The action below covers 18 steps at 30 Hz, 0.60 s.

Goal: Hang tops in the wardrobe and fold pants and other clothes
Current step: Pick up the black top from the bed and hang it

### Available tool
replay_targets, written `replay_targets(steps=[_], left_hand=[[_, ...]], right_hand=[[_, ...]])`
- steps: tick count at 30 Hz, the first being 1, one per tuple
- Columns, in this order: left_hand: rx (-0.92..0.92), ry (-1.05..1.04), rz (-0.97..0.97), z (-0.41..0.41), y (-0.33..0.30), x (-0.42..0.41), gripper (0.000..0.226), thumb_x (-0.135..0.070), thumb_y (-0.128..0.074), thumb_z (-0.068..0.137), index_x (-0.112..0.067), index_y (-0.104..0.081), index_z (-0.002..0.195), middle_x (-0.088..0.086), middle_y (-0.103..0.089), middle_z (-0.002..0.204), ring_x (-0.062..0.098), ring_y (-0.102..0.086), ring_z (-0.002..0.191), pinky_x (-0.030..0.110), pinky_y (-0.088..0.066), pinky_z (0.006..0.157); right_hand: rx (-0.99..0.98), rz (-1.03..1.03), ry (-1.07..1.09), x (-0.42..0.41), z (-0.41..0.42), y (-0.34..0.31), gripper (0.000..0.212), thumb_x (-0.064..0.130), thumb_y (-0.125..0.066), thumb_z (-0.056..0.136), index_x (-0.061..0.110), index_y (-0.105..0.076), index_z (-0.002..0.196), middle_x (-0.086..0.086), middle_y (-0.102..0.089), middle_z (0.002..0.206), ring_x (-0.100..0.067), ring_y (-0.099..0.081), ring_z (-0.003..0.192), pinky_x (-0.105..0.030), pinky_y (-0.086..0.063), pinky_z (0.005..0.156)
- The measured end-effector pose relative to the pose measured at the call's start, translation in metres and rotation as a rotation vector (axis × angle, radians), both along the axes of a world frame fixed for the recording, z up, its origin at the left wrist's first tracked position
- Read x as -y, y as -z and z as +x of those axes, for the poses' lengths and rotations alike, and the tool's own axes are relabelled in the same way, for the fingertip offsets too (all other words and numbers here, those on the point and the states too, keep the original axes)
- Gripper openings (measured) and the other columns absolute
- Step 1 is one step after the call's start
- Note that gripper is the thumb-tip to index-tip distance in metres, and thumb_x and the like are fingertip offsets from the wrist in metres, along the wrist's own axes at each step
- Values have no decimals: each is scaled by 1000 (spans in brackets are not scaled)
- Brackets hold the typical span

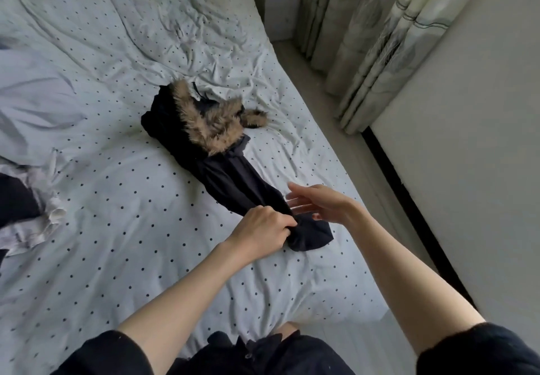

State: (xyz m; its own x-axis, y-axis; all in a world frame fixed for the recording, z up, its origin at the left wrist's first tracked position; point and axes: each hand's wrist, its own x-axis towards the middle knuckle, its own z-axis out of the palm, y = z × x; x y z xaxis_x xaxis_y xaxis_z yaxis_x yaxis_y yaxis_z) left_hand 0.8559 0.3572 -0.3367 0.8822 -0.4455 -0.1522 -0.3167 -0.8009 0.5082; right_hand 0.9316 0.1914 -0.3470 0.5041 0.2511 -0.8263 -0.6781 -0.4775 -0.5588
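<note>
head | left hand (261,226) pinches dark garment (233,183) – limp, fur-trimmed

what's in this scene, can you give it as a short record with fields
setting: bed with a polka-dot sheet, curtains to the right
main garment: dark garment with a fur trim, lying stretched out on the sheet
left hand: grips the near end of the dark garment
right hand: fingers straight, just above the garment, holding nothing
other clothes: pale garment pile at the left edge of the bed
fold state: garment bunched lengthwise, not yet folded
</note>
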Motion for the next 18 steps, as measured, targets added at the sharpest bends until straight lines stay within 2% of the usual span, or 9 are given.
replay_targets(steps=[2,4,6,8,10,13,15,17,18], left_hand=[[-20,-17,-41,-7,3,-7,32,-11,-49,87,-18,-69,112,8,-70,105,31,-61,98,37,-43,87],[-21,-60,-79,-9,7,-18,31,-9,-50,86,-16,-70,108,10,-71,100,32,-62,94,36,-44,83],[-16,-80,-96,-8,12,-30,30,-8,-51,86,-14,-71,107,8,-72,100,29,-63,95,33,-45,83],[8,-95,-154,-7,20,-42,30,-6,-55,86,-13,-69,112,3,-70,110,22,-62,106,30,-44,93],[53,-115,-150,-2,33,-56,39,-5,-57,87,-13,-61,124,3,-60,127,18,-52,122,29,-37,103],[-17,-209,120,9,55,-79,67,-5,-49,89,-20,-23,148,3,-19,155,18,-15,143,33,-19,112],[-79,-233,324,19,63,-89,84,-3,-51,88,-26,0,150,4,8,158,23,5,145,39,-11,114],[-92,-237,427,32,68,-96,89,-8,-57,88,-28,3,149,4,16,157,26,13,144,45,-3,116],[-82,-252,435,39,68,-98,83,-12,-58,89,-28,-4,150,3,11,158,26,11,145,47,-2,116]], right_hand=[[27,-26,-42,-18,3,1,31,44,-67,82,19,-69,100,8,-73,91,-5,-67,81,-26,-34,67],[97,-83,-56,-35,5,5,9,28,-71,81,21,-67,83,9,-70,78,-5,-64,74,-26,-31,62],[141,-85,-57,-41,6,10,16,19,-69,83,20,-57,71,9,-64,69,-7,-62,69,-25,-28,57],[163,-77,-106,-38,6,11,26,15,-63,87,19,-48,66,7,-58,63,-4,-60,63,-21,-24,51],[165,-68,-159,-24,4,10,32,12,-59,90,19,-42,64,2,-53,66,-3,-59,62,-18,-23,48],[102,37,-212,-4,-5,7,33,11,-56,92,20,-42,63,9,-51,64,0,-56,62,-25,-26,62],[73,172,-215,4,-12,4,18,8,-55,92,12,-51,75,6,-52,71,-3,-52,66,-24,-28,65],[65,270,-212,12,-12,-5,5,4,-54,92,3,-56,88,0,-54,78,-7,-50,71,-20,-32,65],[60,297,-215,16,-9,-12,6,4,-54,92,3,-58,88,0,-57,80,-7,-52,73,-18,-34,66]])
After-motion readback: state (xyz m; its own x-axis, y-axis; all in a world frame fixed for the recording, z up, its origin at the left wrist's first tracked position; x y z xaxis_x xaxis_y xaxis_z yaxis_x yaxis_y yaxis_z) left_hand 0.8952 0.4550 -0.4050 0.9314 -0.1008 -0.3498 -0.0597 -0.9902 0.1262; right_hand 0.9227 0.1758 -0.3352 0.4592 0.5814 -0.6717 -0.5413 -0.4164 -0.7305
